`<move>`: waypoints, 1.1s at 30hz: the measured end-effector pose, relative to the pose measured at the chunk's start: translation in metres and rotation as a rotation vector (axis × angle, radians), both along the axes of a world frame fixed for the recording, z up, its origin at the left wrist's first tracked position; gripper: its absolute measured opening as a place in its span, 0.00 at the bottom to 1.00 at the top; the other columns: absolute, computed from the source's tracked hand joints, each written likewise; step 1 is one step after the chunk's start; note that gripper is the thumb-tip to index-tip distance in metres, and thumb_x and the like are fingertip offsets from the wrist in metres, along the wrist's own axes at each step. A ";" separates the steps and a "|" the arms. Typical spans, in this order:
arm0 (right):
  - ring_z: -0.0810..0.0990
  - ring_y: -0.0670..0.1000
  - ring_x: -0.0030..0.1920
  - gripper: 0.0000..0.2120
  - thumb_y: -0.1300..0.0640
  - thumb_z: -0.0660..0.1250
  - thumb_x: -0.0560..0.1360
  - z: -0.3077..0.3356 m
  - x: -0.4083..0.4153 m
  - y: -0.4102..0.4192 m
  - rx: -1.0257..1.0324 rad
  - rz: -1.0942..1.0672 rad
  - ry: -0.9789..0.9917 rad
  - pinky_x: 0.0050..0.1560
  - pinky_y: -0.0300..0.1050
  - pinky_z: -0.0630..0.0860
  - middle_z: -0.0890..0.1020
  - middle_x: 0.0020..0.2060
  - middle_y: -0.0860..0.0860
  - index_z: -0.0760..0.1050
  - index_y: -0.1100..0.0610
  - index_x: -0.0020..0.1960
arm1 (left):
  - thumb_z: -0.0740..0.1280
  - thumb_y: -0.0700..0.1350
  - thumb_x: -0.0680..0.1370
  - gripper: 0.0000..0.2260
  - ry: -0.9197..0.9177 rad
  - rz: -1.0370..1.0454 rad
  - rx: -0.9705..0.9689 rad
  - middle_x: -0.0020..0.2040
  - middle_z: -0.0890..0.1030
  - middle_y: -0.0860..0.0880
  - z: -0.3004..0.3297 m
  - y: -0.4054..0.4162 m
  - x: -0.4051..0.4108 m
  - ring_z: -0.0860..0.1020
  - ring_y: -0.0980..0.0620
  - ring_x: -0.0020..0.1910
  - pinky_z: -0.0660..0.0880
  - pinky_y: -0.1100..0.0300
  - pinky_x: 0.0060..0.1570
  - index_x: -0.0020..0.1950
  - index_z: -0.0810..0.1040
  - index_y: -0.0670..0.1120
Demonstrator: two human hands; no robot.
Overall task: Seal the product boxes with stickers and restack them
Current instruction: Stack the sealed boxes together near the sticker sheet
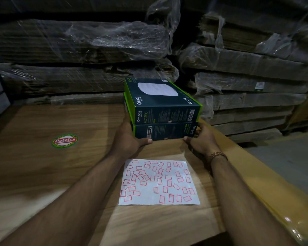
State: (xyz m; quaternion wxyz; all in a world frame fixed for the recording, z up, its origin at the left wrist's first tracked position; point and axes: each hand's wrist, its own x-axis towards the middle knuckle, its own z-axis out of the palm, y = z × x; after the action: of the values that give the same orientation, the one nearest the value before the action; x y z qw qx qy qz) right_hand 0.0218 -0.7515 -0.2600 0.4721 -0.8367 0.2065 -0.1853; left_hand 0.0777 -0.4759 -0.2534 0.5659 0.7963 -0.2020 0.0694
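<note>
Head view: left hand (127, 139) and right hand (202, 141) clasp the lower box (164, 132) of 2 on the counter (43, 166), beyond the sticker sheet (158, 182). Risk: the unheld top box (160, 102) may slide off.

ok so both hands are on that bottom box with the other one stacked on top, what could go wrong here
1. The top box sits skewed on the bottom box, so it could slide off if the pair is moved fast.
2. The left hand and right hand grip only the bottom box; nothing steadies the top one.
3. The sticker sheet lies just behind the hands; dragging the boxes back could crumple it.
</note>
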 end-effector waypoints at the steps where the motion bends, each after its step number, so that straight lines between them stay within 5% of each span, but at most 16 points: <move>1: 0.82 0.52 0.64 0.33 0.60 0.81 0.73 0.000 -0.002 0.001 -0.001 0.002 -0.006 0.70 0.56 0.78 0.84 0.63 0.49 0.72 0.51 0.75 | 0.87 0.41 0.66 0.44 0.008 0.008 -0.003 0.65 0.83 0.55 0.000 0.002 -0.001 0.81 0.54 0.61 0.77 0.68 0.52 0.77 0.69 0.52; 7: 0.82 0.45 0.45 0.34 0.57 0.83 0.72 0.008 -0.017 0.013 -0.039 -0.007 -0.022 0.60 0.50 0.81 0.83 0.49 0.44 0.73 0.51 0.73 | 0.85 0.42 0.69 0.50 0.065 0.068 -0.012 0.71 0.73 0.58 0.006 0.016 -0.027 0.72 0.55 0.71 0.70 0.67 0.61 0.85 0.61 0.48; 10: 0.82 0.50 0.59 0.39 0.54 0.84 0.71 0.012 -0.032 0.022 -0.040 -0.039 -0.050 0.67 0.53 0.79 0.84 0.61 0.48 0.70 0.49 0.77 | 0.86 0.43 0.68 0.56 0.122 0.115 -0.034 0.83 0.68 0.49 0.010 0.027 -0.044 0.70 0.47 0.79 0.71 0.58 0.67 0.88 0.55 0.52; 12: 0.79 0.55 0.68 0.43 0.50 0.84 0.72 0.016 -0.044 0.031 -0.035 -0.072 -0.049 0.70 0.57 0.78 0.81 0.68 0.52 0.66 0.50 0.81 | 0.86 0.43 0.69 0.55 0.137 0.127 -0.079 0.82 0.69 0.48 0.007 0.037 -0.053 0.73 0.47 0.76 0.75 0.65 0.58 0.88 0.57 0.52; 14: 0.77 0.60 0.72 0.45 0.47 0.82 0.74 0.025 -0.059 0.043 -0.064 -0.111 -0.024 0.70 0.58 0.77 0.78 0.72 0.58 0.63 0.54 0.83 | 0.86 0.43 0.69 0.51 0.105 0.151 -0.123 0.78 0.73 0.47 0.003 0.050 -0.063 0.77 0.49 0.70 0.76 0.70 0.51 0.86 0.61 0.50; 18: 0.77 0.63 0.69 0.37 0.49 0.79 0.76 0.038 -0.087 0.079 -0.180 -0.278 -0.080 0.63 0.54 0.76 0.78 0.69 0.61 0.66 0.58 0.78 | 0.84 0.47 0.73 0.37 0.100 0.208 -0.159 0.61 0.82 0.50 0.006 0.081 -0.090 0.83 0.50 0.57 0.85 0.56 0.48 0.78 0.73 0.50; 20: 0.77 0.63 0.67 0.34 0.47 0.79 0.76 0.041 -0.098 0.108 -0.260 -0.293 -0.146 0.63 0.56 0.77 0.79 0.67 0.60 0.69 0.58 0.75 | 0.82 0.51 0.74 0.30 0.128 0.173 -0.171 0.57 0.84 0.52 0.004 0.103 -0.102 0.85 0.55 0.52 0.84 0.61 0.40 0.73 0.75 0.55; 24: 0.74 0.63 0.70 0.36 0.41 0.76 0.76 0.038 -0.108 0.183 -0.462 -0.179 -0.203 0.69 0.63 0.74 0.78 0.70 0.58 0.70 0.57 0.77 | 0.78 0.45 0.80 0.16 0.108 0.174 -0.169 0.53 0.86 0.53 0.011 0.158 -0.132 0.85 0.65 0.47 0.81 0.67 0.43 0.67 0.81 0.49; 29: 0.76 0.60 0.67 0.29 0.35 0.67 0.78 0.045 -0.105 0.292 -0.600 0.115 -0.389 0.67 0.59 0.73 0.81 0.62 0.55 0.78 0.55 0.68 | 0.75 0.43 0.82 0.06 -0.090 0.374 -0.066 0.48 0.87 0.53 0.039 0.257 -0.145 0.85 0.61 0.43 0.80 0.63 0.42 0.56 0.86 0.53; 33: 0.72 0.55 0.72 0.30 0.35 0.67 0.79 0.062 -0.092 0.376 -0.611 0.336 -0.446 0.71 0.57 0.73 0.76 0.69 0.52 0.75 0.53 0.73 | 0.73 0.47 0.82 0.07 -0.250 0.619 -0.003 0.50 0.86 0.57 0.081 0.343 -0.138 0.84 0.57 0.49 0.84 0.52 0.50 0.60 0.85 0.53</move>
State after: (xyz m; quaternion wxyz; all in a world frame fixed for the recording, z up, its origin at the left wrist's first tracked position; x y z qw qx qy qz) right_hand -0.0704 -0.3757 -0.1984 0.2589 -0.8998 -0.1049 -0.3351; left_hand -0.0601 -0.1332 -0.1728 0.4901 0.8043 -0.0182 0.3355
